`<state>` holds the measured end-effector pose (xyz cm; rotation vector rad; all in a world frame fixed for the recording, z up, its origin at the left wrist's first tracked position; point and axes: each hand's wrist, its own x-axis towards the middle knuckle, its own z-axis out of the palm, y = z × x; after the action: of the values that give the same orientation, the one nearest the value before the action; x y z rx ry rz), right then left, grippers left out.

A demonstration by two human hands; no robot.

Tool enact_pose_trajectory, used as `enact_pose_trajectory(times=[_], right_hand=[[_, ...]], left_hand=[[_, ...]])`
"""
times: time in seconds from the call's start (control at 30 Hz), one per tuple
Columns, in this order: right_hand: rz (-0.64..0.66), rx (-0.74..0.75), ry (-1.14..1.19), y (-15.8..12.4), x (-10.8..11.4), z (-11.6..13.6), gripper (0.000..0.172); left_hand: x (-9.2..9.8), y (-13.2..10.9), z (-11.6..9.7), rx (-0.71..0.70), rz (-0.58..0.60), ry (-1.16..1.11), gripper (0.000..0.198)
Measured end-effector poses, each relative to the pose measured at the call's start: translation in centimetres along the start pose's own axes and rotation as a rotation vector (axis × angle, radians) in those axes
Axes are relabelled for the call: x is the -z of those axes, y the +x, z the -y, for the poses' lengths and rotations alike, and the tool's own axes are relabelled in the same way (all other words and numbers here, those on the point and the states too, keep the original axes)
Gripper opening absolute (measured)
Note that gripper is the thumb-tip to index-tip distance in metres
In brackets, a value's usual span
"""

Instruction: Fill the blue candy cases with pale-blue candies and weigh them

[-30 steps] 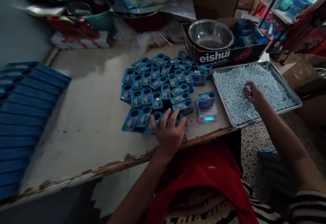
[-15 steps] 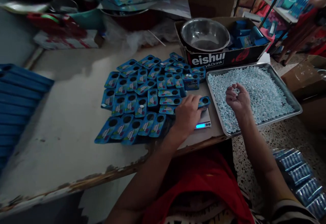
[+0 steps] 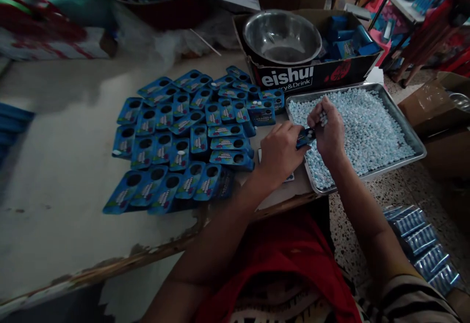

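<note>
My left hand (image 3: 281,151) grips a small blue candy box (image 3: 304,138), its round opening turned toward my other hand. Cupped right beside that opening, my right hand (image 3: 330,129) is closed around some small pale candies (image 3: 323,118). Both hands are over the near left side of a metal tray (image 3: 420,149) filled with white and light-blue candies (image 3: 374,132). Under my left wrist a small scale (image 3: 290,178) is mostly hidden. To the left stand many blue boxes (image 3: 183,122) with round holes in their tops, packed close together.
Behind the tray is a black carton (image 3: 319,76) holding a steel bowl (image 3: 282,36) and more blue boxes. Wrapped blue packs (image 3: 422,244) lie on the floor at right. A person (image 3: 433,34) is at the far right. The table's front edge (image 3: 147,254) is worn.
My left hand has lifted the blue box off the scale and moved it right. My right hand has come to the box's opening with its candies. The view has shifted slightly.
</note>
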<state>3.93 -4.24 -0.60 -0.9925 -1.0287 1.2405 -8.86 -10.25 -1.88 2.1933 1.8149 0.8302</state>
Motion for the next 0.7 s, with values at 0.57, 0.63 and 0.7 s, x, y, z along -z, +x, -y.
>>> enact_pose_trajectory(times=[0.57, 0.63, 0.7], right_hand=[[0.265, -0.695, -0.156, 2.1, 7.4, 0.9, 0.029], [0.296, -0.711, -0.127, 2.2, 6.5, 2.1, 0.020], [0.344, -0.685, -0.120, 1.9, 5.3, 3.1, 0.019]], left_hand=[[3.0, -5.9, 7.4, 0.019, 0.100, -0.031, 0.079], [3.6, -6.3, 8.3, -0.004, 0.125, -0.030, 0.098], [3.9, -6.7, 9.2, -0.028, 0.142, -0.015, 0.095]])
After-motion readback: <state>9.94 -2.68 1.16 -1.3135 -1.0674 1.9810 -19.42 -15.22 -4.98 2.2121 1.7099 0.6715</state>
